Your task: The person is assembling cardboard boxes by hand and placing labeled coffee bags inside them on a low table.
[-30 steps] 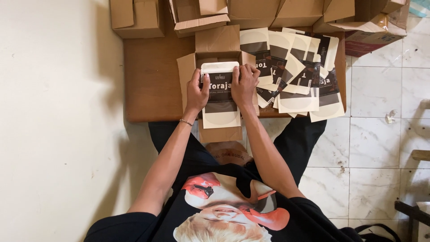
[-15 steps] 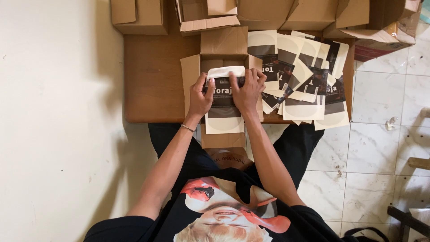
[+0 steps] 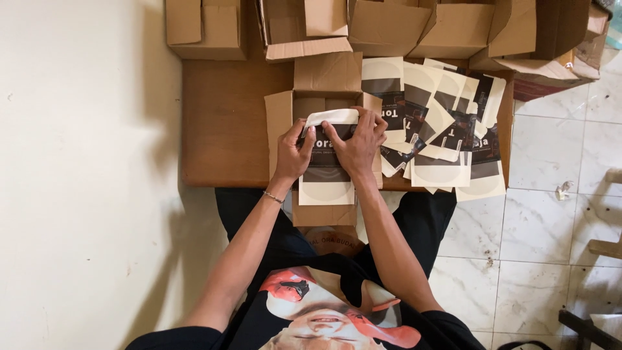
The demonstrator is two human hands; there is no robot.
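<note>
Pouch [image 3: 327, 170] top folding over the small open box [image 3: 280, 120]; my left hand [image 3: 291, 155] and right hand [image 3: 356, 146] both pinch it, so I'd press evenly, keeping edges square.

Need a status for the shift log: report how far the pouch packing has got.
Done: the small open box stands unfolded on the low table. In hand: left hand and right hand fold the top of a dark-and-cream pouch over it. Left: a fanned pile of pouches beside it; boxes behind are open.
</note>
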